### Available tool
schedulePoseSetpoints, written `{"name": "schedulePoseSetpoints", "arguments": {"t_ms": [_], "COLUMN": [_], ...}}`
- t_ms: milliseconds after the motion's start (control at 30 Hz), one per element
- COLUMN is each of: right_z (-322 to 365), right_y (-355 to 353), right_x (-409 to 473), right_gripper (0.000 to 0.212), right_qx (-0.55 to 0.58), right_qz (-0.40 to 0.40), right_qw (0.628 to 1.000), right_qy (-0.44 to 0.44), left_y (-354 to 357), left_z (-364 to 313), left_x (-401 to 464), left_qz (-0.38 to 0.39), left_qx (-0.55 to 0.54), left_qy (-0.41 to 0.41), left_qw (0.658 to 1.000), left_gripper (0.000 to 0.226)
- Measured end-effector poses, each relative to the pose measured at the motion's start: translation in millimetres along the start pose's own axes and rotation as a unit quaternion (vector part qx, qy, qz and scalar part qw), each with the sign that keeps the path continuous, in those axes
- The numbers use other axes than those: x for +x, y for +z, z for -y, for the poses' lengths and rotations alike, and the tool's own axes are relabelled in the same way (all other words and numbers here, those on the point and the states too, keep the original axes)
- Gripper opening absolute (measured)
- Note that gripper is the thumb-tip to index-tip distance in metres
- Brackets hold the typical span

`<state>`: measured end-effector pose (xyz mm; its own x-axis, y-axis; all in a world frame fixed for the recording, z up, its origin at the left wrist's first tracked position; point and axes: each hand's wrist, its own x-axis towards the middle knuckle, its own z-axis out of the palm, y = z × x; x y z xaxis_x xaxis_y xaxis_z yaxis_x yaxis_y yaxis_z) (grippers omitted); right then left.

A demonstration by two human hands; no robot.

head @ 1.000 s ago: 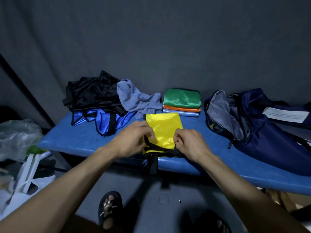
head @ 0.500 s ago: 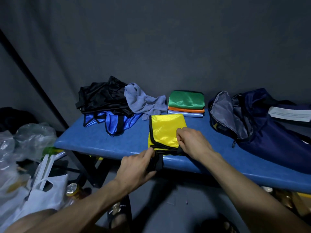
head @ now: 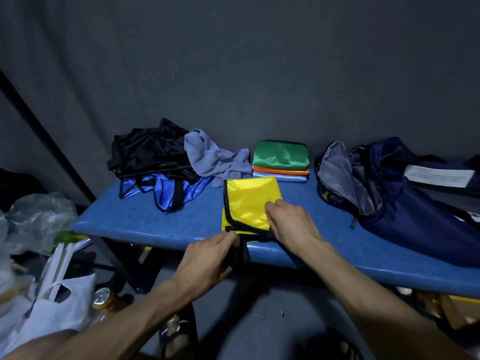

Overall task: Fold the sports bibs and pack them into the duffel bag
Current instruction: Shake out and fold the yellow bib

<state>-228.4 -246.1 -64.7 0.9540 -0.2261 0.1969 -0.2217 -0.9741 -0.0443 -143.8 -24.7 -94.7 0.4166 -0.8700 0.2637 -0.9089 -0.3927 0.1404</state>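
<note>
While the yellow bib (head: 249,201) lies partly folded near the front edge of the blue bench (head: 145,219), the head view shows both hands busy with it. The right hand (head: 291,224) rests on the bib's near right corner, with curled fingers that seem to pinch the black trim there. The left hand (head: 207,258) grips the black strap (head: 240,253) that hangs down over the bench edge, just below the bib. So the step looks like tidying the loose end of this bib before the last fold. Next, the strap likely needs to be lifted and tucked up onto the yellow cloth, while the other hand keeps the folds from sliding on the slippery fabric. Behind the bib sits a neat stack of folded bibs (head: 281,159), green on top. More loose bibs (head: 155,162), black and blue, wait in a heap on the left. The duffel bag (head: 405,203) lies open on the right, well apart from the hands.
</note>
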Motion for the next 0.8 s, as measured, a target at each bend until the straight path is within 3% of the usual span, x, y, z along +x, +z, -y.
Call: {"name": "schedulePoseSetpoints", "arguments": {"t_ms": [133,267,367,533,700,800], "right_z": [-0.7,-0.6,-0.5,-0.1,-0.4,-0.8], "right_y": [0.2,0.6,0.5,2.1,3.4,5.3], "right_x": [1.3,0.3,0.1,-0.7,-0.1,0.2], "right_gripper": [0.013,0.013,0.011,0.011,0.012,0.013], "right_qx": [-0.002,-0.002,0.002,0.0,-0.005,-0.008], "right_qz": [-0.001,-0.001,-0.004,-0.013,-0.022,-0.029], "right_qw": [1.0,1.0,1.0,1.0,1.0,1.0], "right_qy": [-0.002,-0.003,-0.004,-0.001,-0.004,-0.007], "left_y": [-12.2,-9.2,3.1,10.3,15.3,9.6], "left_z": [7.4,9.6,3.4,-7.0,-12.7,-12.3], "left_x": [0.1,0.4,-3.5,-3.2,-1.9,0.5], "left_qz": [-0.031,-0.02,-0.006,-0.053,-0.083,-0.088], "left_qx": [-0.125,-0.154,-0.119,0.057,0.041,0.032], "left_qy": [-0.019,-0.009,0.018,0.019,0.01,0.046], "left_qw": [0.991,0.988,0.993,0.997,0.996,0.995], "left_gripper": [0.025,0.028,0.035,0.048,0.029,0.015]}}
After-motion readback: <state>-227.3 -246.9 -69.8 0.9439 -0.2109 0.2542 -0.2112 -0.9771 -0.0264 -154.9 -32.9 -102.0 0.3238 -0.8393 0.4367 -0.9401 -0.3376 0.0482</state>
